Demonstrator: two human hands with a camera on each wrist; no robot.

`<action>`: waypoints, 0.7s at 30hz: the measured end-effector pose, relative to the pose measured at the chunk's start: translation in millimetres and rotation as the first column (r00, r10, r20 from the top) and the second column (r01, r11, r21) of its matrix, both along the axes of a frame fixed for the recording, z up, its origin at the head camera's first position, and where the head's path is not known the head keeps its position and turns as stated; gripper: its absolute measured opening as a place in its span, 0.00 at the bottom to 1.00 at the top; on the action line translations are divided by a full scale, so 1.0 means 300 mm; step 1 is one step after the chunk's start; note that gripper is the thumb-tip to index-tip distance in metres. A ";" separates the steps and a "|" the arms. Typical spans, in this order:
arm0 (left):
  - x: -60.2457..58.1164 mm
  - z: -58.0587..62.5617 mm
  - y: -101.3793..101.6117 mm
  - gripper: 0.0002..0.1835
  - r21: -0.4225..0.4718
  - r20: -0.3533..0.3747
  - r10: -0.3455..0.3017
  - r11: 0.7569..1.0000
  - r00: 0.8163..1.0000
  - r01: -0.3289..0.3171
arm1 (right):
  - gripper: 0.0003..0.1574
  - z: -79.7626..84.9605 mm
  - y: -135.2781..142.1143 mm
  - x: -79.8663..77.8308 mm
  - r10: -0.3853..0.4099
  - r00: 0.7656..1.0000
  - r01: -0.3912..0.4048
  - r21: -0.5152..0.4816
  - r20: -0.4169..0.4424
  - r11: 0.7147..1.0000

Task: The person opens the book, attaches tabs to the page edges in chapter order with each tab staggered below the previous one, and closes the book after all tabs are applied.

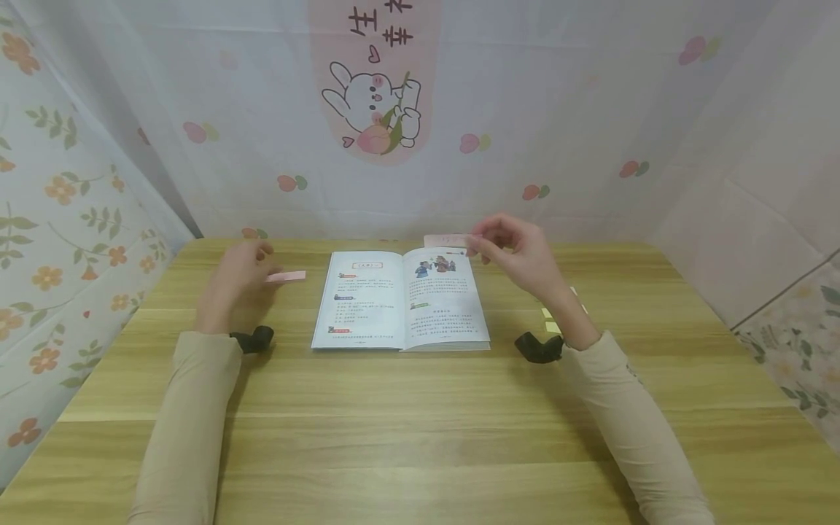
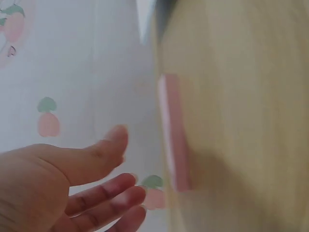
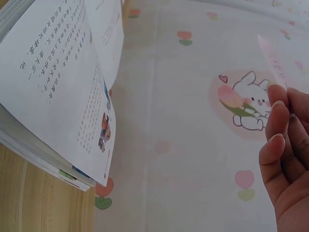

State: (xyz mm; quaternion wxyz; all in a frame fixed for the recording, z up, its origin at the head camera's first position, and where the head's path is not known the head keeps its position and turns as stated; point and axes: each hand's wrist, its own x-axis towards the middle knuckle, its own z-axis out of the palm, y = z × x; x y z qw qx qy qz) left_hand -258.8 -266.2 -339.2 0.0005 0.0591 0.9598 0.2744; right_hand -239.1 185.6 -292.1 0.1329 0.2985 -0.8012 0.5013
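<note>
An open book (image 1: 361,310) lies on the wooden table with printed text on both pages and a coloured picture at the upper right. Above the right page's top edge, my right hand (image 1: 518,251) pinches a pink paper slip (image 1: 445,240) between thumb and fingers. Handwriting shows on the slip (image 3: 275,63) in the right wrist view. My left hand (image 1: 235,277) is at the left of the book, beside a pink sticky-note pad (image 1: 289,276). In the left wrist view its thumb and fingers are apart, holding nothing, and the pad (image 2: 175,133) rests on the table.
Yellow sticky notes (image 1: 553,323) lie partly hidden behind my right forearm. Black wrist-worn devices (image 1: 257,340) stick out from both cuffs. A patterned white cloth (image 1: 262,109) hangs at the table's back edge, and more cloth hangs at both sides.
</note>
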 end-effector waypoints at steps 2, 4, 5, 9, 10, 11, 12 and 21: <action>0.000 0.013 0.007 0.25 0.007 -0.045 -0.010 1.000 0.999 0.010 | 0.06 -0.001 0.000 -0.003 0.003 1.000 -0.003 -0.007 0.006 1.000; 0.002 0.028 0.018 0.24 0.009 -0.072 -0.014 1.000 0.997 0.015 | 0.06 -0.001 0.000 -0.006 0.007 1.000 -0.006 -0.017 0.011 1.000; 0.002 0.036 0.025 0.23 0.006 -0.080 -0.015 1.000 0.997 0.016 | 0.06 -0.002 0.001 -0.008 0.010 1.000 -0.010 -0.022 0.013 1.000; 0.013 0.074 0.064 0.23 0.011 -0.089 -0.018 1.000 0.996 0.019 | 0.06 -0.004 0.002 -0.011 0.014 1.000 -0.013 -0.038 0.018 0.999; 0.015 0.083 0.075 0.23 0.010 -0.094 -0.019 1.000 0.995 0.020 | 0.06 -0.005 0.003 -0.011 0.015 1.000 -0.014 -0.042 0.020 0.999; 0.017 0.092 0.087 0.23 0.012 -0.099 -0.018 1.000 0.995 0.019 | 0.06 -0.007 0.004 -0.013 0.016 1.000 -0.015 -0.046 0.020 0.999; 0.020 0.101 0.097 0.23 0.014 -0.108 -0.022 1.000 0.994 0.024 | 0.06 -0.008 0.005 -0.014 0.018 1.000 -0.017 -0.051 0.019 0.999; 0.041 0.149 0.179 0.21 0.012 -0.184 -0.048 0.999 0.982 0.051 | 0.06 -0.025 0.020 -0.027 0.028 0.999 -0.026 -0.063 0.032 0.998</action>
